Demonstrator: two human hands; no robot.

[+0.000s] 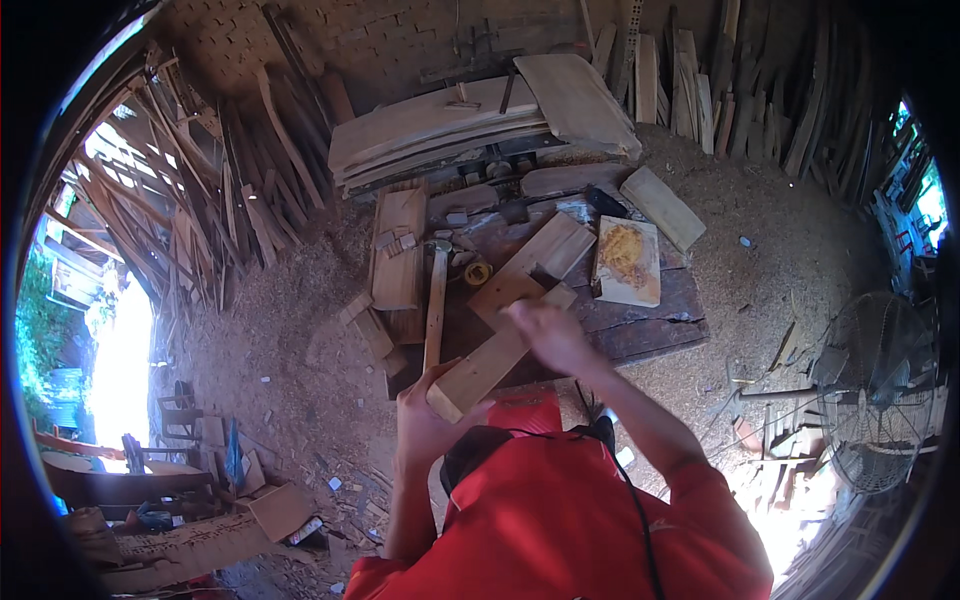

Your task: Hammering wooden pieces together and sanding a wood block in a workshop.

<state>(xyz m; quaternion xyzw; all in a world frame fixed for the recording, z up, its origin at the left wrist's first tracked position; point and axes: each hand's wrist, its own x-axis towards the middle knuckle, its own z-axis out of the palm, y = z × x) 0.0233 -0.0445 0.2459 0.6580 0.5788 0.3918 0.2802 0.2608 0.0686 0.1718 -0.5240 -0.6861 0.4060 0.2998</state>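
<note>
A pale wooden block [482, 372] lies slantwise in front of me, its near end toward my body. My left hand [428, 408] is wrapped round that near end from the left and below. My right hand [548, 335] is closed and rests on the block's far part; whatever its fingers hold is hidden. Beyond it, a longer wooden board [550, 250] lies across the dark worktable [640, 335]. A hammer [436, 310] with a wooden handle lies just left of the block. Near the hammer's head sits a yellow ring-shaped roll [478, 272].
Right of the board is a flat piece [648, 285] bearing a yellowish heap. Small offcuts [395, 243] sit on a plank at left. Stacked slabs [430, 125] stand behind the table. A caged fan [875, 390] is at far right, and boards lean [270, 150] against the walls.
</note>
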